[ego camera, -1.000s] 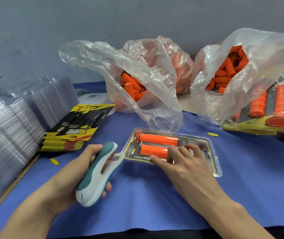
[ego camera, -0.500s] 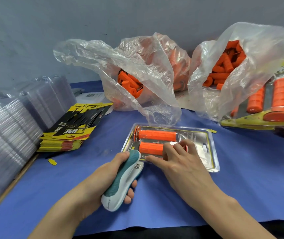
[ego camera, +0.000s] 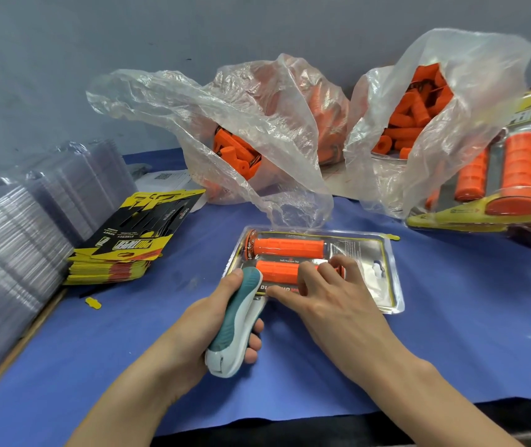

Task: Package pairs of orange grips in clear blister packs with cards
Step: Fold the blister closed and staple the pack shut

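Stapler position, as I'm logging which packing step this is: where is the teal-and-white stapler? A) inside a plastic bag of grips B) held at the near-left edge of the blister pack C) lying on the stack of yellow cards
B: the left hand holds the stapler with its nose at the near-left edge of the blister pack, which the right hand presses down.

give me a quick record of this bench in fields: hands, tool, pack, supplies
left hand: grips stapler, its nose at the pack's near left edge
right hand: presses down on blister pack
pack contents: two orange grips, side by side
card stack: left of pack
empty blisters: stacked far left
plastic bags: two, behind pack, loose grips inside
finished packs: far right
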